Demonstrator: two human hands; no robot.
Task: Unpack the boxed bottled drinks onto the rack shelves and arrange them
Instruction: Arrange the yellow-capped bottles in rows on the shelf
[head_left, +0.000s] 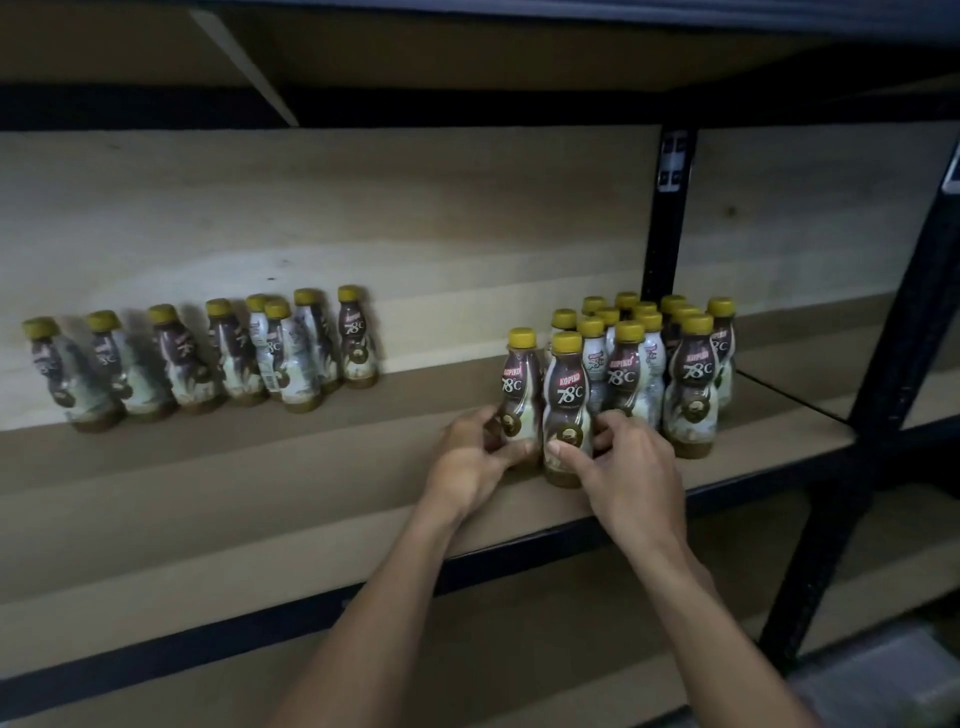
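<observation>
the left hand (470, 457) curls its fingers and thumb round the lower part of the left bottle (519, 379). the right hand (631, 467) grips the base of the front bottle (566, 395) just beside it, with the thumb laid across the label. both bottles stand upright and touch, near the front edge of the wooden shelf (260, 493). behind them and to the right, the bottle cluster (696, 374) stands tightly packed, near the black rack post (667, 208). well apart on the far left, a row of bottles (228, 353) lines the back wall.
</observation>
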